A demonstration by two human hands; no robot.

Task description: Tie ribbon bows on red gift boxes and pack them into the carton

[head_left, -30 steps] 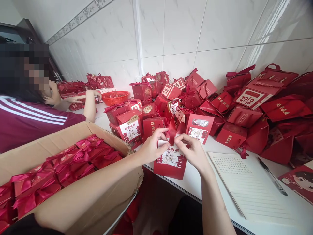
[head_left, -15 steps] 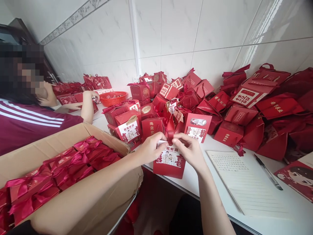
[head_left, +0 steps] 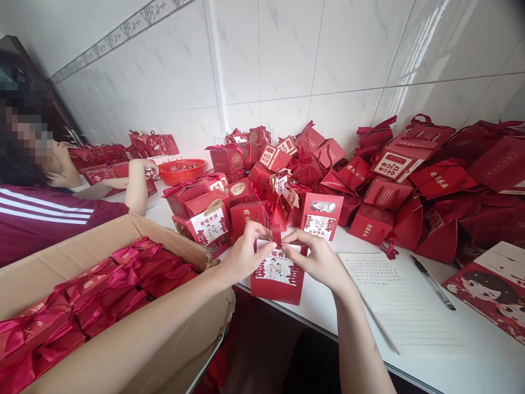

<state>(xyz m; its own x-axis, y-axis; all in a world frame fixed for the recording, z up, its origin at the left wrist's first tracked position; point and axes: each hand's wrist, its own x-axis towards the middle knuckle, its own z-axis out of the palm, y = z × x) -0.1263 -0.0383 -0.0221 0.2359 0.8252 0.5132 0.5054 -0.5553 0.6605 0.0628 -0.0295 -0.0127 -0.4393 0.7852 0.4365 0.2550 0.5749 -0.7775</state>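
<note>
A red gift box (head_left: pixel 275 290) with a white label showing a couple and red characters stands at the table's front edge. A dark red strap (head_left: pixel 276 235) rises from its top. My left hand (head_left: pixel 249 253) pinches at the left of the box top, by the strap's base. From the right, my right hand (head_left: pixel 314 255) pinches the same top edge, its fingertips close to the strap. Just behind my right hand stands another red box (head_left: pixel 322 210) with an oval window.
An open cardboard box (head_left: pixel 172 235) of ribboned red boxes is at left, beside a person in a maroon shirt (head_left: pixel 49 216). Red boxes (head_left: pixel 371 221) pile along the wall. A red basket (head_left: pixel 182 171), notebook (head_left: pixel 402 306) and pen (head_left: pixel 432 282) lie on the table (head_left: pixel 324 306).
The whole view has shifted slightly. The strap, earlier a wider loop between my fingers, now stands up narrower above the box top. Both hands remain at the box top.
</note>
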